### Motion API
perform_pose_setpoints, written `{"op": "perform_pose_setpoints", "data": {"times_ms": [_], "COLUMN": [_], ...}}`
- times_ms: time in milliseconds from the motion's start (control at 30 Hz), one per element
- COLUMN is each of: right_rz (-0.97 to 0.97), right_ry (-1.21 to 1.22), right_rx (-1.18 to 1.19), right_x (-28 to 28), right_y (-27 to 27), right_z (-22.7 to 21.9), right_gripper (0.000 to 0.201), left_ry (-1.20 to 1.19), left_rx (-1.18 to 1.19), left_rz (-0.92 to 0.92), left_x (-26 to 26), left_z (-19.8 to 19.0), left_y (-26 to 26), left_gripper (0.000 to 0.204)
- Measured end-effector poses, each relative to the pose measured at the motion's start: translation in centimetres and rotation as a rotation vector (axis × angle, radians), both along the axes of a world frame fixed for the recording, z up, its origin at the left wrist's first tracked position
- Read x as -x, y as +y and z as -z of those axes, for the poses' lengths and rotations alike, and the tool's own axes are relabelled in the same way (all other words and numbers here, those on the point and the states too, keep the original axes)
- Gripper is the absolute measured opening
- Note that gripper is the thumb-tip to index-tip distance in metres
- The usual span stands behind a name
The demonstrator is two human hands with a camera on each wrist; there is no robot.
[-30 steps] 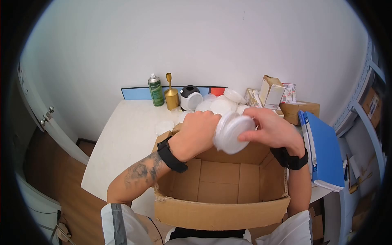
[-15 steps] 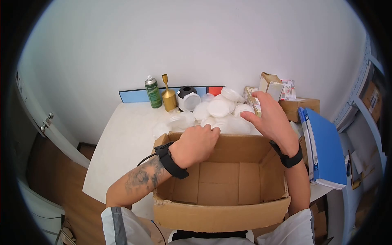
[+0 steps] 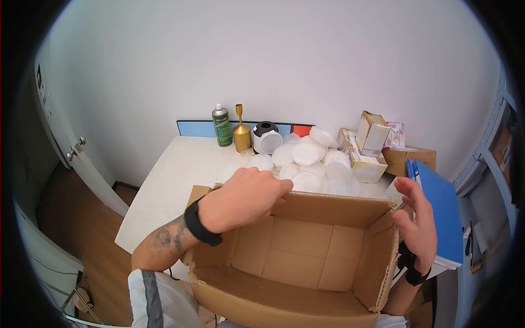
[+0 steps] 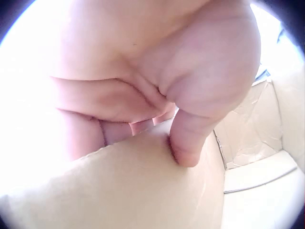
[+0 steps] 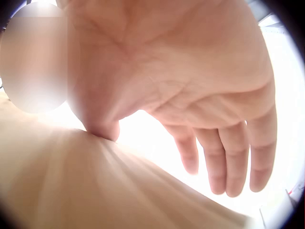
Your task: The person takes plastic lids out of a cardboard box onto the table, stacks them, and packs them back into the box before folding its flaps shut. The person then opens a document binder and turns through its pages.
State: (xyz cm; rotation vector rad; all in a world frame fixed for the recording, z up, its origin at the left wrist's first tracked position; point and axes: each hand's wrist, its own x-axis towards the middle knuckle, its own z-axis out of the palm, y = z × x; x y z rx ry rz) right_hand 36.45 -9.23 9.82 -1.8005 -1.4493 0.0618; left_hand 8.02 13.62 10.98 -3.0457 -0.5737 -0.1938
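Note:
An open cardboard box [image 3: 298, 249] stands tilted at the front of the table, its inside bare. My left hand [image 3: 243, 197] grips the box's far wall near its left corner; in the left wrist view the thumb of the hand [image 4: 157, 86] lies on the inner side of the wall [image 4: 124, 181] and the fingers go behind it. At the right wall is my right hand [image 3: 418, 224], its fingers extended and apart. The right wrist view shows the thumb of that hand [image 5: 176, 86] at the cardboard [image 5: 95, 176], with the other fingers hanging free.
Behind the box lies a heap of translucent round lids [image 3: 309, 153]. A green spray can [image 3: 222, 127], a gold candlestick [image 3: 242, 136] and a black-and-white object [image 3: 266, 136] stand further left. Small boxes [image 3: 373, 134] and a blue folder [image 3: 440, 210] are at the right.
The round lids in both hands were let go onto the heap. My left hand has taken hold of the box's far wall, the right has moved down to its right side, and the box has turned.

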Motion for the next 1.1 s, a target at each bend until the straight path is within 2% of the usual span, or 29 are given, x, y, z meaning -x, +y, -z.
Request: {"op": "perform_pose_setpoints", "data": {"times_ms": [33,67,167,200,233,300,333,367,433,467,533,567,633,667,833,900,1033,1100], "right_rz": [0.016,-0.002,0.002,0.028,0.054,0.035,0.012,0.013,-0.027,-0.046,0.007,-0.013,0.028,0.009,0.047,0.028,0.009,-0.014], "right_ry": [0.193,0.232,0.359,0.361,0.398,0.218,0.133,0.160,0.020,0.032,-0.142,-0.139,-0.196,-0.196,-0.324,-0.341,-0.396,-0.420], "right_rx": [-0.196,-0.254,-0.229,-0.184,-0.203,0.129,0.162,0.161,0.289,0.295,0.340,0.343,0.461,0.455,0.399,0.387,0.380,0.360], "right_x": [-0.8,-1.8,-3.3,-3.2,-2.9,-2.4,-2.8,-3.1,-3.2,-3.2,-3.1,-2.8,-2.3,-2.0,-0.7,-0.4,0.1,0.3], "right_y": [-0.7,-1.1,-1.1,-0.5,-0.1,0.5,1.1,1.6,2.7,3.1,4.0,4.4,5.0,5.2,5.7,5.7,6.4,6.9], "right_z": [0.9,1.3,3.2,4.1,4.5,5.5,7.2,8.6,10.9,11.9,13.5,13.8,14.1,14.5,14.7,14.3,13.2,13.0], "right_gripper": [0.067,0.061,0.060,0.059,0.059,0.063,0.067,0.067,0.070,0.070,0.068,0.068,0.064,0.064,0.063,0.063,0.064,0.062], "left_ry": [-0.075,-0.147,-0.395,-0.436,-0.548,-0.720,-0.711,-0.752,-0.755,-0.738,-0.608,-0.601,-0.304,-0.379,-0.145,-0.325,-0.187,-0.206], "left_rx": [-0.014,-0.026,-0.072,-0.044,-0.079,-0.157,-0.130,-0.091,-0.110,-0.114,0.009,0.005,0.061,0.150,0.021,0.246,0.246,0.425], "left_rz": [-0.025,-0.046,-0.241,-0.410,-0.430,-0.434,-0.521,-0.504,-0.571,-0.588,-0.758,-0.777,-0.885,-0.847,-0.897,-0.914,-0.956,-0.947], "left_x": [1.4,3.0,8.2,9.9,12.1,16.8,19.2,21.3,25.2,27.4,31.8,33.5,36.1,34.5,34.8,35.1,33.3,32.1], "left_z": [-0.9,-1.7,-4.3,-5.3,-4.7,-3.6,-3.5,-3.2,-3.0,-3.3,-3.3,-3.0,-2.1,-1.4,6.3,8.7,6.3,4.5], "left_y": [-0.3,-0.4,0.2,0.0,1.5,4.2,4.9,5.8,6.9,7.6,8.9,9.8,11.0,10.2,13.1,14.0,12.0,10.4], "left_gripper": [0.014,0.013,0.012,0.017,0.027,0.029,0.030,0.030,0.032,0.032,0.035,0.035,0.036,0.035,0.034,0.035,0.046,0.067]}}
